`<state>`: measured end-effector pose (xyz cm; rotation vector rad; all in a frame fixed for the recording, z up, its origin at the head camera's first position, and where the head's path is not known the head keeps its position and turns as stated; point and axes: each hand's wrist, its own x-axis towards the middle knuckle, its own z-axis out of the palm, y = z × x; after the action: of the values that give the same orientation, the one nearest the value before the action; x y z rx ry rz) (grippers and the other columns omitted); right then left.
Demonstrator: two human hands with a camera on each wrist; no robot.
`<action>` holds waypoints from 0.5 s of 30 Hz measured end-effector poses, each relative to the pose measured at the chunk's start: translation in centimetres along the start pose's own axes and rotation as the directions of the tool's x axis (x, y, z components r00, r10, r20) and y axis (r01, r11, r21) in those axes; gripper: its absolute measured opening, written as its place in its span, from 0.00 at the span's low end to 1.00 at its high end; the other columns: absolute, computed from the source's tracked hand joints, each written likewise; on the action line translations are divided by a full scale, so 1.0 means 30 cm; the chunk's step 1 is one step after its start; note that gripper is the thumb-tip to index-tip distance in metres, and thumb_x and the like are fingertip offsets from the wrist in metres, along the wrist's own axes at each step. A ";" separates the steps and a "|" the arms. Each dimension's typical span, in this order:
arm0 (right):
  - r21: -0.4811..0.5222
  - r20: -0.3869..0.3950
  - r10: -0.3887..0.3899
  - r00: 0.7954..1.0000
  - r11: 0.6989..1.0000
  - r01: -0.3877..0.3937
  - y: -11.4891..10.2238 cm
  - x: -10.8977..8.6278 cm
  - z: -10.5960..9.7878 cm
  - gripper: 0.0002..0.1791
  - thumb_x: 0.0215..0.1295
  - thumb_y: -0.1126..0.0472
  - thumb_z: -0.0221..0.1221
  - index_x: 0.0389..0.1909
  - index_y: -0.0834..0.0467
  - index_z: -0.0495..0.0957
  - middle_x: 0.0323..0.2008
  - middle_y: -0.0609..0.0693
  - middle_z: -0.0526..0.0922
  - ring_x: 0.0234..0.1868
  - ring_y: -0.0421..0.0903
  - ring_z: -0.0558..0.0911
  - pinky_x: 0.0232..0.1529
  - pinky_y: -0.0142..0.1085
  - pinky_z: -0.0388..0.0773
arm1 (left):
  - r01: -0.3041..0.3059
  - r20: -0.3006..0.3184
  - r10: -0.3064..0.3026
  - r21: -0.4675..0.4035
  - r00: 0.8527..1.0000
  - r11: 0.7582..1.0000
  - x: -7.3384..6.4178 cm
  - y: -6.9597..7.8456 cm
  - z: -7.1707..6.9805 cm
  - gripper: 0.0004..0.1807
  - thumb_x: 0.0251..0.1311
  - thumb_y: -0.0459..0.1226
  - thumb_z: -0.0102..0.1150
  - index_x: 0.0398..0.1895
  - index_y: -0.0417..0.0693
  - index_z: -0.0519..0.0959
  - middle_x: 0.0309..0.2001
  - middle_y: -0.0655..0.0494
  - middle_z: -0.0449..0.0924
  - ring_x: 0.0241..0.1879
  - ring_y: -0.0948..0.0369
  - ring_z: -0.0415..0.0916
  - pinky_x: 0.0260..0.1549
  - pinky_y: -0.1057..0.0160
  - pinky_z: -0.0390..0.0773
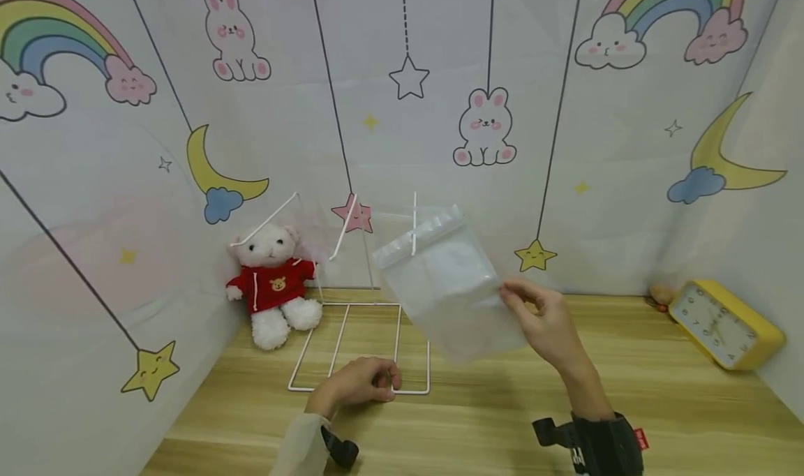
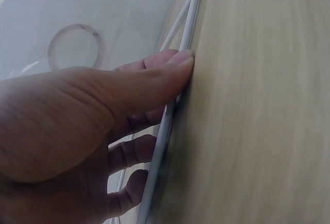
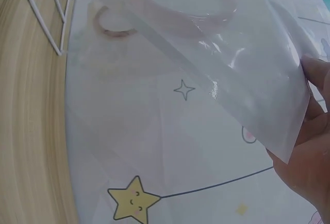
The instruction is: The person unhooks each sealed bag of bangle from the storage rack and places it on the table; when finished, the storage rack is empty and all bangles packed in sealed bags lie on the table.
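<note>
A white wire rack (image 1: 359,304) stands on the wooden table, its base flat and several thin prongs sticking out at the top. My left hand (image 1: 361,380) pinches the front bar of that base; in the left wrist view the thumb lies over the white bar (image 2: 162,136) with fingers behind it. Pinched at its right edge by my right hand (image 1: 545,322), a translucent zip bag (image 1: 449,287) hangs tilted in front of the rack's right side. The bag's upper strip overlaps the right prong (image 1: 414,223); whether they touch I cannot tell. Clear film seems to hang around the left prongs.
A white teddy bear (image 1: 271,284) in a red hoodie sits beside the rack on the left. At the far right a yellow clock (image 1: 727,324) leans near the wall, with a small brown object (image 1: 661,294) behind it. A patterned backdrop (image 1: 402,134) encloses the table's back and sides.
</note>
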<state>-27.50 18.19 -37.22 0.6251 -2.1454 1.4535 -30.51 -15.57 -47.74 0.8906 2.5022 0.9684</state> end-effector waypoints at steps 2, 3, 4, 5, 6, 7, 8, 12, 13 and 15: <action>0.011 0.011 -0.009 1.000 1.000 0.009 -0.010 -0.001 -0.007 0.09 0.70 0.71 0.57 0.47 0.66 0.83 0.43 0.57 0.85 0.46 0.34 0.80 0.41 0.25 0.78 | 0.002 0.000 -0.002 -0.005 1.000 1.000 0.000 0.002 0.001 0.06 0.61 0.35 0.68 0.37 0.48 0.80 0.25 0.63 0.72 0.26 0.68 0.68 0.31 0.66 0.68; 0.017 0.017 -0.014 1.000 1.000 0.014 -0.014 -0.002 -0.011 0.09 0.70 0.72 0.57 0.47 0.66 0.83 0.43 0.56 0.85 0.46 0.35 0.80 0.41 0.26 0.78 | 0.003 0.002 -0.003 -0.009 1.000 1.000 0.001 0.003 0.001 0.06 0.61 0.35 0.68 0.37 0.48 0.80 0.25 0.62 0.72 0.27 0.68 0.68 0.31 0.65 0.68; 0.021 0.021 -0.019 1.000 1.000 0.019 -0.018 -0.003 -0.014 0.09 0.70 0.72 0.57 0.47 0.66 0.83 0.43 0.54 0.85 0.45 0.35 0.80 0.41 0.26 0.78 | 0.003 0.003 -0.003 -0.009 1.000 1.000 0.001 0.003 0.002 0.06 0.61 0.34 0.68 0.37 0.48 0.80 0.26 0.62 0.72 0.27 0.67 0.68 0.31 0.65 0.68; 0.024 0.025 -0.024 0.999 0.999 0.024 -0.021 -0.005 -0.018 0.09 0.70 0.72 0.57 0.47 0.66 0.83 0.43 0.53 0.85 0.45 0.36 0.81 0.41 0.27 0.79 | 0.004 0.005 -0.004 -0.011 1.000 1.000 0.001 0.004 0.002 0.06 0.61 0.34 0.68 0.37 0.48 0.80 0.26 0.62 0.72 0.27 0.67 0.68 0.31 0.65 0.68; 0.027 0.028 -0.030 0.999 0.999 0.029 -0.024 -0.006 -0.021 0.09 0.70 0.73 0.57 0.46 0.66 0.83 0.43 0.51 0.84 0.44 0.36 0.81 0.40 0.27 0.79 | 0.005 0.006 -0.005 -0.010 1.000 1.000 0.000 0.005 0.003 0.06 0.61 0.34 0.68 0.37 0.47 0.80 0.26 0.62 0.72 0.27 0.67 0.68 0.31 0.65 0.68; 0.025 0.031 -0.035 0.999 0.999 0.035 -0.027 -0.006 -0.024 0.09 0.69 0.73 0.57 0.46 0.66 0.83 0.43 0.50 0.84 0.44 0.35 0.81 0.40 0.28 0.79 | 0.006 0.006 -0.006 -0.006 1.000 1.000 0.000 0.005 0.002 0.06 0.60 0.34 0.69 0.37 0.47 0.80 0.26 0.62 0.72 0.27 0.67 0.68 0.31 0.65 0.68; 0.024 0.033 -0.043 0.999 0.999 0.042 -0.030 -0.007 -0.027 0.09 0.69 0.74 0.57 0.46 0.66 0.83 0.43 0.49 0.84 0.43 0.35 0.81 0.39 0.28 0.80 | 0.006 0.006 -0.006 -0.002 1.000 1.000 -0.001 0.005 0.002 0.06 0.60 0.34 0.69 0.37 0.47 0.80 0.26 0.62 0.72 0.27 0.67 0.68 0.30 0.65 0.68; 0.013 0.048 -0.089 0.995 0.996 0.088 -0.045 -0.011 -0.044 0.09 0.68 0.75 0.58 0.45 0.64 0.83 0.41 0.49 0.85 0.41 0.36 0.82 0.38 0.29 0.80 | 0.002 0.003 -0.002 0.010 1.000 1.000 -0.002 0.003 0.001 0.07 0.60 0.34 0.69 0.37 0.48 0.80 0.26 0.62 0.72 0.27 0.67 0.67 0.30 0.65 0.67; 0.009 0.055 -0.102 0.993 0.995 0.102 -0.049 -0.012 -0.050 0.09 0.68 0.75 0.58 0.44 0.64 0.83 0.40 0.49 0.85 0.40 0.37 0.82 0.38 0.29 0.80 | 0.001 0.001 -0.001 0.012 1.000 1.000 -0.002 0.003 0.001 0.07 0.60 0.35 0.69 0.37 0.48 0.80 0.26 0.62 0.72 0.27 0.67 0.67 0.31 0.65 0.67; 0.016 0.073 -0.129 0.989 0.992 0.128 -0.060 -0.015 -0.060 0.10 0.67 0.76 0.58 0.44 0.63 0.83 0.39 0.49 0.85 0.40 0.37 0.82 0.39 0.29 0.79 | -0.004 -0.001 0.004 0.007 1.000 1.000 -0.003 0.003 0.001 0.07 0.60 0.34 0.69 0.37 0.48 0.80 0.26 0.61 0.73 0.27 0.68 0.68 0.31 0.65 0.67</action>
<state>-25.84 19.33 -35.60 0.8176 -2.1111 1.3939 -30.38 -15.57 -47.70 0.8970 2.5070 0.9626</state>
